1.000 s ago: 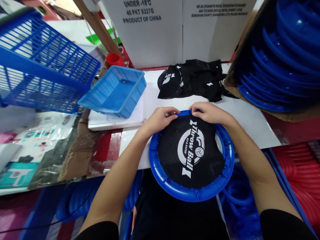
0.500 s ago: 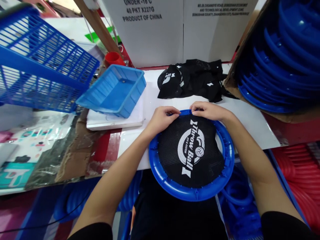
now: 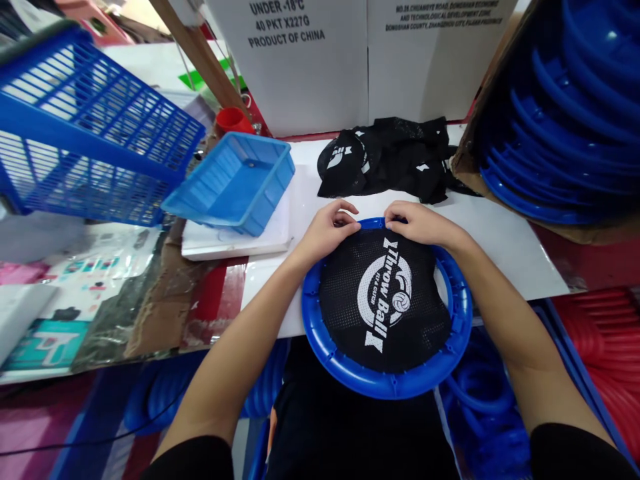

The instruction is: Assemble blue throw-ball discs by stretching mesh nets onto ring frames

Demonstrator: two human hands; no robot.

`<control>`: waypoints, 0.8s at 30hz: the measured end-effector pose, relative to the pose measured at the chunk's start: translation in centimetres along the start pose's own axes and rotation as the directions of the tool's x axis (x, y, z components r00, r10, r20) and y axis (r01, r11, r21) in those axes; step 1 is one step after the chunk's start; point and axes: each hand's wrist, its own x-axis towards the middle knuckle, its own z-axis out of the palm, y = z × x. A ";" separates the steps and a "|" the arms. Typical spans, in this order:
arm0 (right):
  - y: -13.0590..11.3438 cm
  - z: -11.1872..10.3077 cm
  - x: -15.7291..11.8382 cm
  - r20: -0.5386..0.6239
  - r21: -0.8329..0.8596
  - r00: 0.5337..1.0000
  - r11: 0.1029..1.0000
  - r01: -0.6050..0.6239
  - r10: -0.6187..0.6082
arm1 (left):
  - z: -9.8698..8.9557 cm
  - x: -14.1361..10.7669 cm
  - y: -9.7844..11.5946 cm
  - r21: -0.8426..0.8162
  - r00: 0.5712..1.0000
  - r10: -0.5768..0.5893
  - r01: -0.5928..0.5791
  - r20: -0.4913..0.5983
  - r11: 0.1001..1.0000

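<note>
A blue plastic ring [image 3: 350,377] rests at the near table edge and over my lap, tilted toward me. Across it lies a black mesh disc [image 3: 340,293] printed "Throw Ball" in white; a gap shows between mesh and ring at the right. At the ring's far side, my left hand [image 3: 333,232] pinches the mesh edge against the rim, thumb pressed down and index finger partly raised. Just to the right, my right hand [image 3: 420,223] is closed on the mesh edge at the same rim, fingers curled. Fingertip contact is partly hidden.
Black mesh pieces [image 3: 390,157] lie piled beyond the ring. A light-blue tray [image 3: 235,193] and a blue basket [image 3: 100,127] stand left. At right, a carton [image 3: 473,157] holds blue rings [image 3: 575,133]. Red rings [image 3: 600,360] sit below, and white cartons [image 3: 310,80] form the back.
My left index finger has lifted slightly away from the thumb. My right hand has shifted little at the rim. The whole view has moved slightly, with the ring staying in place.
</note>
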 end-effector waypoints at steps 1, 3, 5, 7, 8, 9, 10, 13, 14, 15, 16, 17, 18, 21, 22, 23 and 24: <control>-0.1 0.1 0.1 -0.021 0.023 1.000 1.000 0.014 -0.013 | 0.1 0.1 0.0 -0.008 1.000 -0.006 0.006 0.001 1.000; -0.5 0.3 0.4 -0.045 0.059 0.997 0.997 0.058 -0.055 | 0.3 0.1 0.0 -0.007 1.000 -0.002 0.002 -0.003 1.000; -0.7 0.5 0.6 -0.004 0.060 0.994 0.992 0.108 -0.108 | 0.3 0.2 0.1 0.004 1.000 0.004 -0.004 -0.014 1.000; -0.8 0.8 0.6 0.046 0.044 0.989 0.990 0.136 -0.138 | 0.4 0.2 0.0 0.018 1.000 0.007 -0.006 -0.024 1.000; -0.9 0.9 0.5 0.048 0.040 0.989 0.990 0.136 -0.138 | 0.4 0.2 0.0 0.027 0.999 0.013 -0.012 -0.029 1.000; -0.9 1.0 0.5 0.038 0.042 0.991 0.991 0.130 -0.131 | 0.4 0.2 0.0 0.037 0.999 0.025 -0.024 -0.033 0.999; -0.9 1.0 0.4 0.018 0.053 0.993 0.991 0.119 -0.120 | 0.4 0.2 -0.1 0.048 0.999 0.041 -0.039 -0.035 0.998; -1.0 1.2 0.2 -0.043 0.119 0.996 0.989 0.085 -0.080 | 0.3 0.2 -0.1 0.095 0.996 0.089 -0.087 -0.025 0.992; -1.1 1.3 0.2 -0.057 0.135 0.996 0.988 0.074 -0.066 | 0.3 0.2 -0.1 0.115 0.995 0.102 -0.099 -0.017 0.988; -1.1 1.4 0.2 -0.067 0.144 0.996 0.988 0.061 -0.052 | 0.2 0.1 -0.1 0.136 0.994 0.113 -0.111 -0.006 0.984; -1.2 1.4 0.3 -0.072 0.144 0.997 0.988 0.048 -0.038 | 0.1 0.1 -0.1 0.156 0.992 0.125 -0.124 0.007 0.980; -1.2 1.4 0.4 -0.071 0.137 0.997 0.990 0.038 -0.028 | 0.0 0.0 -0.1 0.175 0.990 0.140 -0.142 0.024 0.974; -1.2 1.5 0.5 -0.071 0.126 0.997 0.992 0.030 -0.021 | -0.1 0.0 -0.1 0.193 0.986 0.158 -0.164 0.044 0.967; -1.1 1.5 0.9 -0.063 0.084 0.998 0.996 0.024 -0.018 | -0.6 -0.1 -0.1 0.247 0.964 0.238 -0.260 0.114 0.933; -1.0 1.4 1.0 -0.060 0.072 0.998 0.997 0.027 -0.023 | -0.7 -0.1 -0.1 0.269 0.952 0.271 -0.300 0.140 0.915; -0.9 1.4 1.1 -0.058 0.065 0.998 0.997 0.031 -0.027 | -0.9 -0.1 -0.1 0.292 0.939 0.301 -0.338 0.165 0.895; -0.8 1.4 1.2 -0.055 0.066 0.998 0.997 0.033 -0.029 | -1.0 0.0 -0.2 0.317 0.927 0.325 -0.371 0.189 0.873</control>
